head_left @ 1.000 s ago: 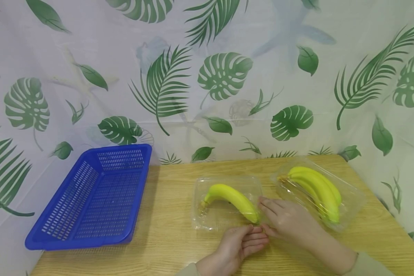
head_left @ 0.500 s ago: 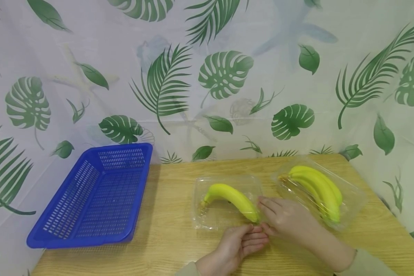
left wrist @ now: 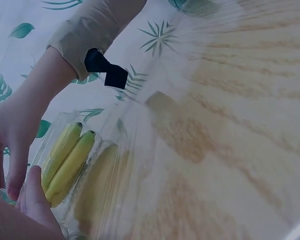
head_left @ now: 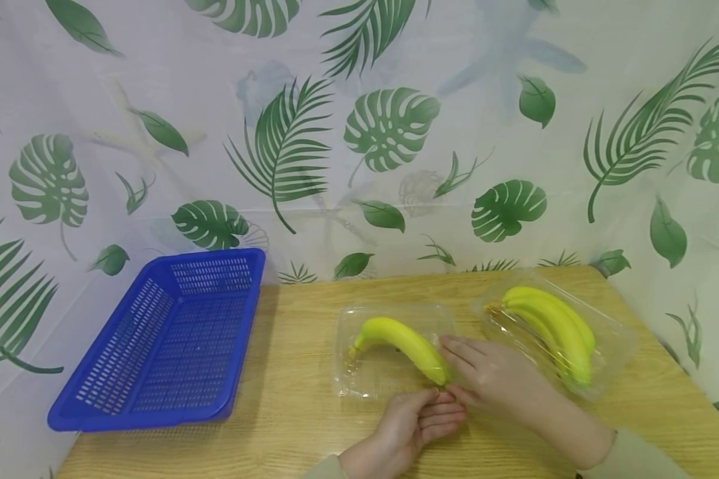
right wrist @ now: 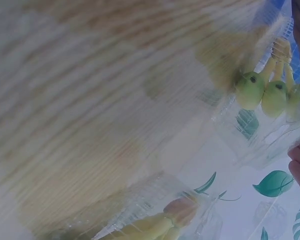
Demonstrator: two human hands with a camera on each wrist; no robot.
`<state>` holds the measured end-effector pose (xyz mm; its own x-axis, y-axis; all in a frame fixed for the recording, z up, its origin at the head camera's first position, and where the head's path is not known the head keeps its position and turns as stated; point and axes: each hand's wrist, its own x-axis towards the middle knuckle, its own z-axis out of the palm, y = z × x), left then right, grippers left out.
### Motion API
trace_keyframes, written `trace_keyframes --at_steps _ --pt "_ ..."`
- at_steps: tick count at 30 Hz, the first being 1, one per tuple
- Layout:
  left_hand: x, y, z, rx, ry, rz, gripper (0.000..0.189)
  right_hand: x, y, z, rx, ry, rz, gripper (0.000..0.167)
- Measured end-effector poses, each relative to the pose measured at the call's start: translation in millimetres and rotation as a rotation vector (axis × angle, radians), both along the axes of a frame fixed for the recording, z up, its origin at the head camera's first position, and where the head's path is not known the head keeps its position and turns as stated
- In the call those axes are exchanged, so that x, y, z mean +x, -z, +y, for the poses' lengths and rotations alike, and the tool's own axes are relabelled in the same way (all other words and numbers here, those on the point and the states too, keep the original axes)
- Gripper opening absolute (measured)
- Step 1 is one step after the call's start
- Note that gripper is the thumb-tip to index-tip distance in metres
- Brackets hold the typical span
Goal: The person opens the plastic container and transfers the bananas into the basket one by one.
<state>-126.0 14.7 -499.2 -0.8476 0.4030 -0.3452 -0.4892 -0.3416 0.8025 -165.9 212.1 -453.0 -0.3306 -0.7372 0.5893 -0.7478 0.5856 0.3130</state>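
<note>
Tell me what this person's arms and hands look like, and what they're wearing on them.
The left hand and right hand are bare, with no ring visible. Pale khaki sleeves end short of them; the right cuff looks ribbed. A black, angular piece sits beside it; what it is, I can't tell.

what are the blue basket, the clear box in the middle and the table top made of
Blue basket: looks like moulded plastic, slightly glossy, going by the even slots and uniform colour.

Clear box: probably thin, shiny plastic; it is see-through with glints along the edges.

Table top: light wood-grain finish with a soft sheen; real wood or laminate, I can't tell.
</note>
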Motion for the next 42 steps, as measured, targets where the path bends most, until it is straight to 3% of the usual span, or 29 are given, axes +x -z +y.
trace_keyframes --at_steps 14,21,25,30,42 --pt "-1.4 -0.7 0.8 -0.005 0.001 -0.013 0.039 -8.0 -3.3 -5 0.047 -0.049 0.074 0.044" --pt "-0.9 2.9 -1.6 -0.029 0.024 0.016 0.041 -16.0 -14.0 4 -0.014 -0.063 0.01 0.041" --pt "-1.9 3.4 -2.6 -0.029 0.035 0.024 0.043 -16.9 -14.9 4 -0.035 -0.106 -0.019 0.045" --pt "-2.3 2.8 -2.8 -0.019 0.046 0.02 0.044 -14.8 -13.3 3 -0.082 -0.111 -0.029 0.062" --pt "-0.7 3.1 -1.9 -0.011 0.035 0.002 0.044 -12.3 -15.4 3 -0.142 -0.073 -0.113 0.066"
